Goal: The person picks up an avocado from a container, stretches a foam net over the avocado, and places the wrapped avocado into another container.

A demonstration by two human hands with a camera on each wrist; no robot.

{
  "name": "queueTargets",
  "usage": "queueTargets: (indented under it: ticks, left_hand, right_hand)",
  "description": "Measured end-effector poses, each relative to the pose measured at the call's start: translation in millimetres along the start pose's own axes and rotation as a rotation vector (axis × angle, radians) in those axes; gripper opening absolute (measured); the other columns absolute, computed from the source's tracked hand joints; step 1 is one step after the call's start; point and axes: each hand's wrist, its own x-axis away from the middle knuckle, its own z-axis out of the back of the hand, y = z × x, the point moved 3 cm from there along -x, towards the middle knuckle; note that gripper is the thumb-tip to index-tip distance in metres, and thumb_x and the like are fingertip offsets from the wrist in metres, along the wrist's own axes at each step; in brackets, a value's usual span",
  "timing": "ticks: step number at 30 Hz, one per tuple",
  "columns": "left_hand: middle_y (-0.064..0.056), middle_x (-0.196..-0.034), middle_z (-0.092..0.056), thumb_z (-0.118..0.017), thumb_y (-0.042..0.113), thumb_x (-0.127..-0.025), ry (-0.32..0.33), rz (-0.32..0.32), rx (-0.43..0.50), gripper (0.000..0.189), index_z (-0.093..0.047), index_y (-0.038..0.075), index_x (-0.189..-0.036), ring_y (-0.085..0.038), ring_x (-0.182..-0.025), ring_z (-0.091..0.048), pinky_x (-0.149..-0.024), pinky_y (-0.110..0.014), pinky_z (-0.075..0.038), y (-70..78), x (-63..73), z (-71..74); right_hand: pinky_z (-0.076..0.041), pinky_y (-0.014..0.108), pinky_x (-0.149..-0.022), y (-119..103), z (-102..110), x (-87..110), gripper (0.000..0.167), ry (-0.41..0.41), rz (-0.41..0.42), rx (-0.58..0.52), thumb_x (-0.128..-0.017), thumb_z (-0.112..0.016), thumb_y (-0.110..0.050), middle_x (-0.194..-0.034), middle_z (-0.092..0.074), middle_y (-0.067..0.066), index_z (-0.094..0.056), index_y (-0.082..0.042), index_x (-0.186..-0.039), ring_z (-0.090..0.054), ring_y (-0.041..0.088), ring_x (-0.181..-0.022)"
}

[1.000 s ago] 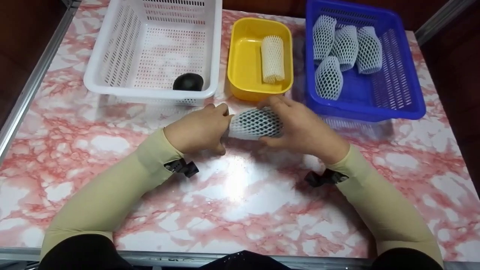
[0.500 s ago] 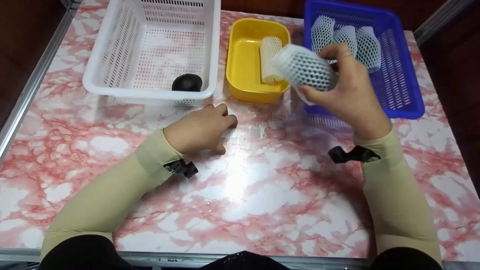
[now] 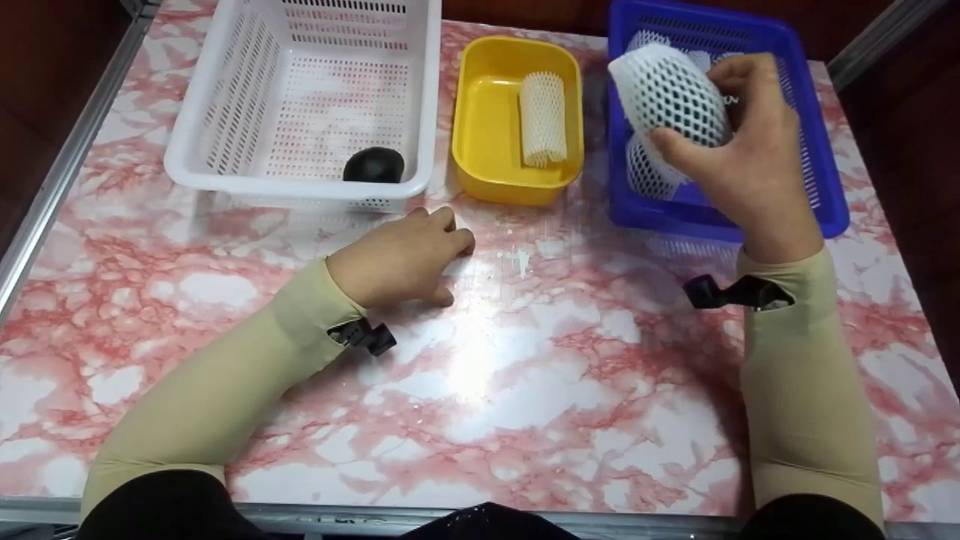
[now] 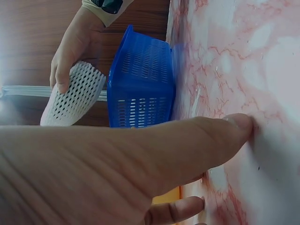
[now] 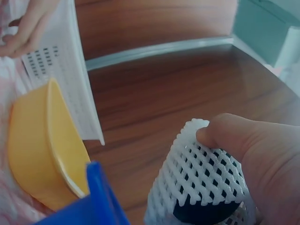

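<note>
My right hand (image 3: 761, 154) grips a dark oval fruit-like thing in a white foam net sleeve (image 3: 675, 97), held tilted above the blue basket (image 3: 724, 225). In the right wrist view, the thumb presses on the net sleeve (image 5: 199, 171) and the dark thing's bare end (image 5: 204, 212) shows at its opening. My left hand (image 3: 401, 259) rests on the table with loosely bent fingers and nothing in it, in front of the white basket (image 3: 300, 184). A bare dark oval thing (image 3: 375, 165) lies in that basket's near right corner.
Between the two baskets stands a yellow tub (image 3: 517, 191) with a rolled foam net (image 3: 544, 120) inside. Several netted things lie in the blue basket, one netted thing (image 3: 649, 169) near its front left; the right hand hides part of them. The table (image 3: 480, 420) is marbled red and white.
My right hand has carried the netted thing from beside the left hand up and right, past the yellow tub, to over the blue basket. The left hand let go of it and stays in place.
</note>
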Motion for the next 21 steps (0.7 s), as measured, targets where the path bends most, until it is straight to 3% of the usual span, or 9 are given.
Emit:
queueTargets:
  ticks: [5, 10, 14, 16, 21]
  left_hand:
    - [-0.011, -0.125, -0.057, -0.088, 0.028, -0.087, 0.005, 0.000, -0.003, 0.048, -0.065, 0.016, -0.128, -0.036, -0.104, -0.059, -0.086, -0.048, -0.056, -1.0, -0.6, -1.1]
    - [-0.011, -0.124, -0.057, -0.085, 0.027, -0.087, 0.010, 0.001, -0.006, 0.046, -0.064, 0.016, -0.127, -0.035, -0.100, -0.059, -0.085, -0.049, -0.057, -1.7, -0.9, -2.1]
    - [-0.011, -0.125, -0.057, -0.085, 0.028, -0.087, 0.010, 0.001, -0.005, 0.047, -0.064, 0.016, -0.128, -0.035, -0.101, -0.059, -0.085, -0.049, -0.057, -1.6, -1.5, -2.6]
    - [-0.011, -0.125, -0.057, -0.085, 0.029, -0.088, 0.009, 0.005, -0.007, 0.047, -0.064, 0.016, -0.128, -0.035, -0.102, -0.059, -0.085, -0.049, -0.057, -1.5, -1.7, -2.7]
    - [-0.011, -0.126, -0.056, -0.085, 0.030, -0.088, 0.007, 0.010, -0.009, 0.047, -0.064, 0.016, -0.128, -0.036, -0.104, -0.059, -0.086, -0.049, -0.056, -0.9, -1.5, -2.4]
  right_hand:
    - [-0.055, 0.021, -0.089, 8.0, 11.6, -6.3, 0.062, 0.059, -0.108, 0.056, -0.085, -0.092, -0.036, -0.130, -0.064, -0.002, -0.053, -0.030, -0.133, -0.065, 0.008, -0.107]
    - [-0.051, 0.026, -0.097, 23.5, 17.7, -16.0, 0.062, 0.033, -0.240, 0.134, -0.088, -0.087, -0.044, -0.135, -0.060, -0.003, -0.048, -0.036, -0.135, -0.058, 0.009, -0.113]
    - [-0.048, 0.026, -0.095, 40.2, 21.0, -22.1, 0.062, 0.012, -0.286, 0.212, -0.090, -0.082, -0.051, -0.137, -0.060, 0.001, -0.045, -0.036, -0.138, -0.057, 0.012, -0.111]
    - [-0.046, 0.027, -0.095, 47.3, 22.4, -24.1, 0.063, 0.005, -0.301, 0.259, -0.091, -0.079, -0.054, -0.137, -0.061, 0.004, -0.044, -0.034, -0.139, -0.057, 0.017, -0.113]
    - [-0.042, 0.035, -0.092, 61.3, 24.6, -28.7, 0.069, -0.014, -0.331, 0.353, -0.092, -0.073, -0.056, -0.118, -0.057, 0.001, -0.042, -0.022, -0.143, -0.054, 0.026, -0.109]
